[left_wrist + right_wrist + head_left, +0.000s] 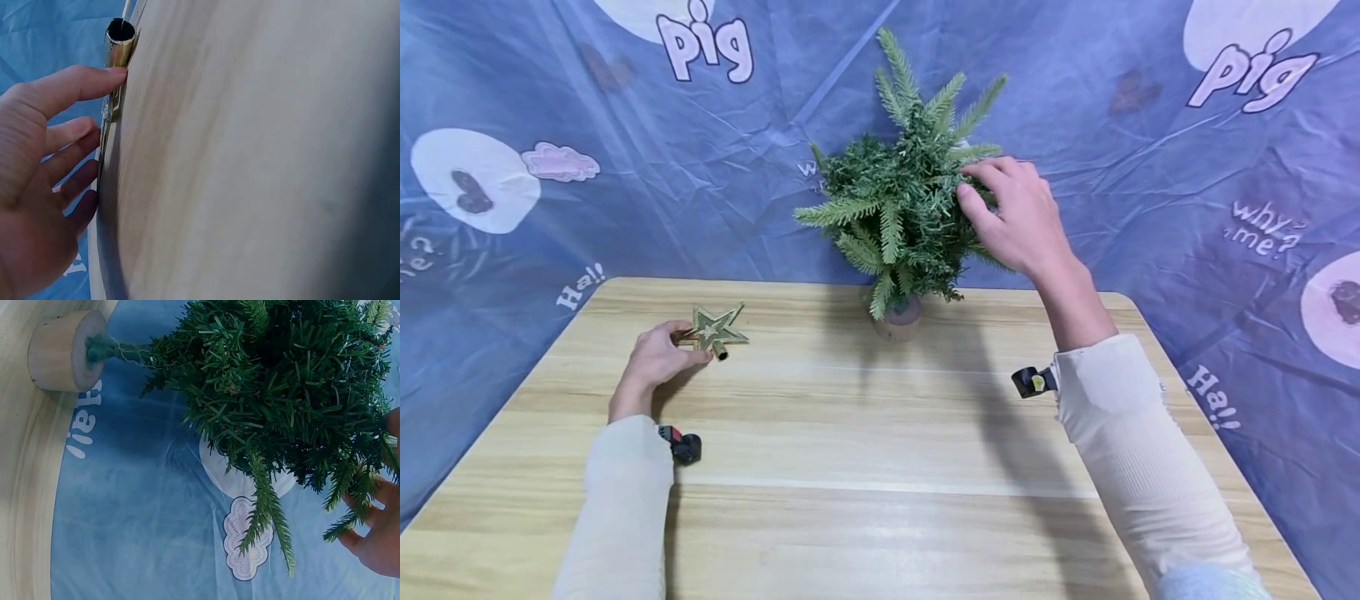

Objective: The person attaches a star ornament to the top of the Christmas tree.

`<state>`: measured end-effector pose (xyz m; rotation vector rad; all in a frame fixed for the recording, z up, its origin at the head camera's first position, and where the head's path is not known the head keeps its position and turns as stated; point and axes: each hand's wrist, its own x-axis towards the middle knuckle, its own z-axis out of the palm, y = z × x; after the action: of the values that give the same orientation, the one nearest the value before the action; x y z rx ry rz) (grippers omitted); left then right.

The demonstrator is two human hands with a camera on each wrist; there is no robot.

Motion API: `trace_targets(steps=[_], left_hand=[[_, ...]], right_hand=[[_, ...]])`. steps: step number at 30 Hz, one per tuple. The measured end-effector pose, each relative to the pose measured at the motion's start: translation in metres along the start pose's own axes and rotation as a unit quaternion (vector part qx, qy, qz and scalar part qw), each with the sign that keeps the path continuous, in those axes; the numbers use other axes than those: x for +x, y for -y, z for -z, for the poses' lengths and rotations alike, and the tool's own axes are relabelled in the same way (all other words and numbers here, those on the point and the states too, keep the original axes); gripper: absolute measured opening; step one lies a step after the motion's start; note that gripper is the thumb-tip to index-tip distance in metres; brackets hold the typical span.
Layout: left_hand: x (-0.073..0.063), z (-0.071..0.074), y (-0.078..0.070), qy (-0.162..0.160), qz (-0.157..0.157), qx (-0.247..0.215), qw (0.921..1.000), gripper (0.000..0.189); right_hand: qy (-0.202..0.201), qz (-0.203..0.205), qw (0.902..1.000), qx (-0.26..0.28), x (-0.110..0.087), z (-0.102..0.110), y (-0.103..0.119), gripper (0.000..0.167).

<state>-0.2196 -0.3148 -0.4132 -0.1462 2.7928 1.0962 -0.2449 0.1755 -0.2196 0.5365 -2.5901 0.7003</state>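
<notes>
A gold glittery star tree topper (709,331) with a hollow tube at its base is at the table's left. My left hand (661,354) holds its left side; in the left wrist view the thumb (94,81) lies against the tube and the fingers meet the star's edge. A small artificial Christmas tree (910,192) stands upright at the back on a round wooden base (59,353). My right hand (1018,212) touches the upper right foliage, its fingers bent and spread among the sprigs. Needles partly hide those fingertips in the right wrist view.
The wood-grain table (850,442) ends at a blue printed cloth backdrop (760,192), which rises close behind the tree and along both sides. A small black camera sits on each wrist, the left one (685,447) and the right one (1030,382).
</notes>
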Motion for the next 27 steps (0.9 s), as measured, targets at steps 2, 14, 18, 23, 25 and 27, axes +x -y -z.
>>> trace_targets(steps=[2,14,18,23,25,27], left_hand=[[0.0003,0.0002,0.0001,-0.003,-0.002,0.001,1.0,0.088],[0.0067,-0.0016,0.0021,-0.028,-0.01,-0.057,0.998,0.093],[0.0055,-0.001,0.0018,-0.04,-0.008,-0.076,0.9962,0.091],[0.0042,-0.0016,-0.0006,-0.089,-0.025,-0.091,0.9916,0.078],[0.0043,-0.0022,-0.0021,-0.105,-0.03,-0.097,0.9893,0.073],[0.0044,-0.0025,-0.0038,-0.114,-0.032,-0.102,0.9876,0.07]], right_hand=[[0.0,0.001,1.0,-0.002,0.0003,-0.0003,-0.0001,0.054],[0.003,0.004,1.0,-0.007,0.0009,0.0009,-0.0015,0.055],[0.005,0.001,1.0,-0.002,0.0001,0.0012,-0.0014,0.055],[0.004,-0.001,1.0,0.005,-0.0007,0.0014,-0.0007,0.053],[0.003,-0.001,1.0,0.007,-0.0007,0.0011,-0.0007,0.053],[0.002,0.0,1.0,0.007,-0.0003,0.0004,-0.0009,0.053]])
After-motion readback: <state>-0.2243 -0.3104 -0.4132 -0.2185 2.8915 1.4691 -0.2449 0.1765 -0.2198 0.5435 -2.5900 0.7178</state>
